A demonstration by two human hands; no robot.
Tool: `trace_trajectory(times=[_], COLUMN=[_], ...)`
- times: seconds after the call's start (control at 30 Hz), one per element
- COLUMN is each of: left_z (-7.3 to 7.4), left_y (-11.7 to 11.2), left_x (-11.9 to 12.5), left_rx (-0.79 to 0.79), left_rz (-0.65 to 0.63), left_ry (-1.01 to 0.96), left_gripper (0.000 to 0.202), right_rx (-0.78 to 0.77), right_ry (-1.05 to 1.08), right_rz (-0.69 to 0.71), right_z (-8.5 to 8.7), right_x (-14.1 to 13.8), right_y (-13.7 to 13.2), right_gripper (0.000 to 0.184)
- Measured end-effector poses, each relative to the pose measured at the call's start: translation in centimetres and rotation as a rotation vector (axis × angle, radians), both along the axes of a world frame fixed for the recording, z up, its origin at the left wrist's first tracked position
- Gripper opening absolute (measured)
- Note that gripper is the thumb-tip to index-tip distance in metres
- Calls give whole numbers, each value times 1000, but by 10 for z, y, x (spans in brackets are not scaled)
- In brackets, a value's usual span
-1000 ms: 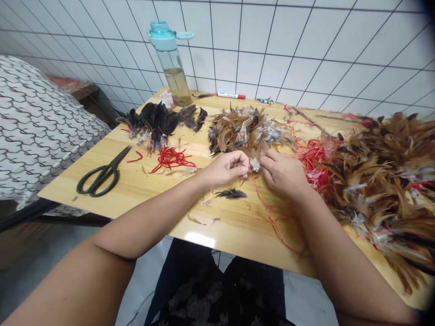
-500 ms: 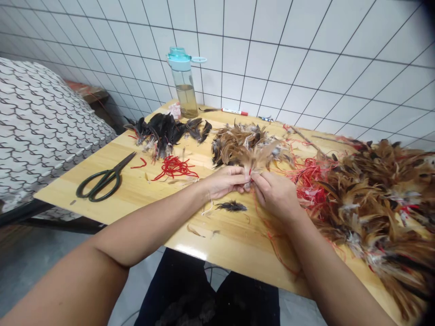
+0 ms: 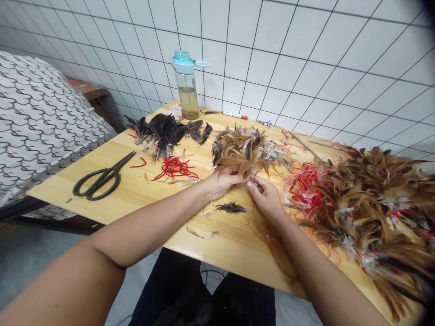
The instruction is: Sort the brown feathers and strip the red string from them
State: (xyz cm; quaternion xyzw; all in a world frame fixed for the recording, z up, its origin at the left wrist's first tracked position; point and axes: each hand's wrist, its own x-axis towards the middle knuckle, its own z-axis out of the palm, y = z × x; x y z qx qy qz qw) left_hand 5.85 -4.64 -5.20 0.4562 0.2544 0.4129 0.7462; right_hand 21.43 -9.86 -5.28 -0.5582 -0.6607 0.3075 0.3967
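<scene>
My left hand (image 3: 224, 184) is closed round the base of a small bunch of brown feathers (image 3: 242, 165), whose tips fan up and to the left. My right hand (image 3: 268, 197) pinches at the tied end of the bunch, where a bit of red string shows between the fingertips. A thin red string (image 3: 279, 261) trails from there over the table toward the front edge. Just below my hands lies a small dark feather tuft (image 3: 231, 207). Behind them is a pile of brown feather bunches (image 3: 234, 142). The fingertips partly hide the binding.
Black scissors (image 3: 102, 177), cut red strings (image 3: 175, 168) and black feather bunches (image 3: 166, 131) lie left on the wooden table (image 3: 136, 203). A water bottle (image 3: 187, 93) and a red-capped marker (image 3: 234, 115) stand near the tiled wall. Tangled red string (image 3: 307, 183) and a large feather heap (image 3: 374, 199) fill the right.
The feather bunch has tipped over to the left from upright. My right hand has turned and drawn slightly down, its thumb and fingertips now in sight at the binding.
</scene>
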Motion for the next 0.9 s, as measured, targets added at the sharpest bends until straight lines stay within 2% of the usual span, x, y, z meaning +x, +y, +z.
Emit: trace_trajectory(times=[0.17, 0.33, 0.43, 0.53, 0.73, 0.8, 0.9], left_z=[-2, -2, -1, -1, -3, -3, -3], left_y=[1, 2, 3, 5, 7, 7, 6], left_x=[1, -1, -3, -6, -8, -8, -9], left_rx=[18, 1, 28, 58, 82, 94, 118], left_rz=[-27, 4, -20, -29, -27, -39, -45], left_ry=[39, 61, 97, 142, 204, 221, 238], left_gripper=[36, 38, 37, 36, 37, 37, 39], right_rx=[-44, -21, -3, 3, 24, 54, 69], right_ry=[133, 116, 110, 121, 36, -30, -89], right_rz=[14, -80, -135, -153, -134, -199, -347], right_z=[-4, -11, -9, 10, 74, 90, 101], right_x=[0, 10, 16, 21, 43, 60, 93], right_y=[3, 8, 10, 9, -17, -31, -54], right_gripper=[32, 33, 32, 32, 31, 29, 30])
